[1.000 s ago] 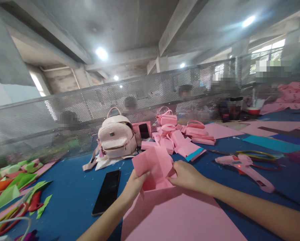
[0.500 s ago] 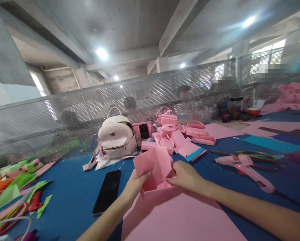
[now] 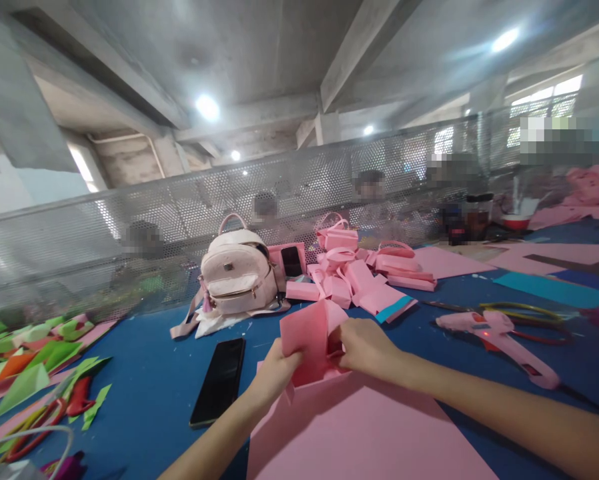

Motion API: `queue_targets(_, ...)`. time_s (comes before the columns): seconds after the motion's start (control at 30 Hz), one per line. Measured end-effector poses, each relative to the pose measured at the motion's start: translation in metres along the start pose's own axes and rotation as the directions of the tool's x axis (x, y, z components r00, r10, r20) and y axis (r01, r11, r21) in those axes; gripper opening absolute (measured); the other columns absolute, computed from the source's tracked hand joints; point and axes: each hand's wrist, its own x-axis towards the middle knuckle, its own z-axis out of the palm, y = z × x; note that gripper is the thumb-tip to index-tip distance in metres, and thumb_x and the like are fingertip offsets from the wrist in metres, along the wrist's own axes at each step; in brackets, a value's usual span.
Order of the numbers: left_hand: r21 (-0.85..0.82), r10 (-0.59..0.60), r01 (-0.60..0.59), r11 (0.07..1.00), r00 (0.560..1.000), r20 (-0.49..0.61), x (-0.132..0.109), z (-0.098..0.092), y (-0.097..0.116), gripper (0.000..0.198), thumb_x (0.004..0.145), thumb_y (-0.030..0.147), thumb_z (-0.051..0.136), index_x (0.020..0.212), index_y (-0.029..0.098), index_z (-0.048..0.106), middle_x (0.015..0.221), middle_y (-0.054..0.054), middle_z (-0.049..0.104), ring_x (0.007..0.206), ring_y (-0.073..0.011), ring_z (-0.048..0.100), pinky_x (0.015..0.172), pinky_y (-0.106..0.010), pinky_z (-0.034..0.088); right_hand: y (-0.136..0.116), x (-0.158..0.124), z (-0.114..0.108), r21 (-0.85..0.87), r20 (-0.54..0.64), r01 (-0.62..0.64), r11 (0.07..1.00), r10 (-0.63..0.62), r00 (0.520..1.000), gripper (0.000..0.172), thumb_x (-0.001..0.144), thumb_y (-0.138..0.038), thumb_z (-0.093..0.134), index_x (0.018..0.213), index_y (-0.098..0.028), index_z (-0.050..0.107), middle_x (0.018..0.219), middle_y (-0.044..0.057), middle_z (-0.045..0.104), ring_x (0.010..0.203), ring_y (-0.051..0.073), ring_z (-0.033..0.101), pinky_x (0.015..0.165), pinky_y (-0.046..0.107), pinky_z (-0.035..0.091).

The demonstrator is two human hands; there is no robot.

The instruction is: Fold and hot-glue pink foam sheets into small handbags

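Observation:
Between my hands stands a folded pink paper box, its top open toward me. My left hand grips its left wall, thumb on the inner side. My right hand is closed at the right side, fingers reaching into the opening; the fingertips are partly hidden by the paper. Beneath the box a large pink sheet lies on the blue table. A pile of small pink paper bags and boxes sits just beyond my hands.
Left of my arm lies a black phone; a white backpack stands behind it. A pink glue gun and scissors lie right. Green paper pieces and red-handled scissors are left. A perforated metal screen runs behind.
My right hand has moved further into the box's opening, and the right flap has folded in around its fingers. My left hand keeps its hold. The view has shifted slightly.

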Motion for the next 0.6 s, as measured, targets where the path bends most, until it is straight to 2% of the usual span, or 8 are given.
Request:
queue_targets(0.1,0.044,0.042,-0.044,0.998,0.998,0.052,0.000,0.001,0.005,0.006,0.062,0.020,0.067,0.060,0.015,0.064,0.070,-0.002,0.067,0.081,-0.0239,0.063,0.077,-0.030,0.050,-0.007,0.006,-0.006,-0.058,0.016,0.008,0.998,-0.007,1.000,0.017,0.067,-0.023,0.066,0.076,-0.020,0.080,0.074,0.011,0.076,0.070,0.026,0.069,0.050,0.026,0.026)
queue_targets(0.23,0.076,0.086,-0.093,0.993,0.992,0.094,0.001,0.003,0.010,0.015,0.056,0.023,0.078,0.065,0.014,0.069,0.072,-0.003,0.069,0.080,-0.0254,0.063,0.076,-0.030,0.051,-0.013,0.013,-0.010,-0.110,0.036,0.048,0.993,-0.044,0.998,0.011,0.065,-0.020,0.067,0.068,-0.016,0.077,0.072,0.013,0.074,0.067,0.025,0.067,0.050,0.027,0.023)
queue_targets(0.4,0.126,0.095,-0.094,0.988,0.996,0.003,0.005,0.004,0.005,0.022,0.054,0.027,0.082,0.067,0.011,0.073,0.067,-0.005,0.071,0.069,-0.0233,0.063,0.063,-0.029,0.049,-0.025,0.018,-0.013,-0.114,0.039,0.099,0.989,-0.095,0.995,0.009,0.063,-0.017,0.068,0.068,-0.016,0.076,0.073,0.011,0.074,0.066,0.023,0.066,0.051,0.028,0.023)
queue_targets(0.53,0.142,0.103,-0.092,0.986,0.992,-0.068,0.010,-0.004,0.004,0.024,0.057,0.028,0.081,0.070,0.009,0.075,0.065,-0.005,0.072,0.066,-0.0231,0.065,0.062,-0.028,0.050,-0.031,0.018,-0.019,-0.065,0.015,0.122,0.990,-0.121,0.993,0.014,0.074,-0.029,0.067,0.074,-0.020,0.077,0.074,0.007,0.075,0.069,0.022,0.066,0.053,0.027,0.027)
queue_targets(0.6,0.139,0.107,-0.093,0.986,0.990,-0.094,0.012,-0.009,0.005,0.028,0.057,0.030,0.082,0.074,0.008,0.076,0.070,-0.007,0.074,0.070,-0.0250,0.067,0.064,-0.030,0.052,-0.029,0.018,-0.021,0.013,-0.018,0.132,0.991,-0.132,0.991,0.014,0.078,-0.032,0.066,0.079,-0.023,0.077,0.080,0.003,0.076,0.075,0.020,0.067,0.056,0.026,0.031)
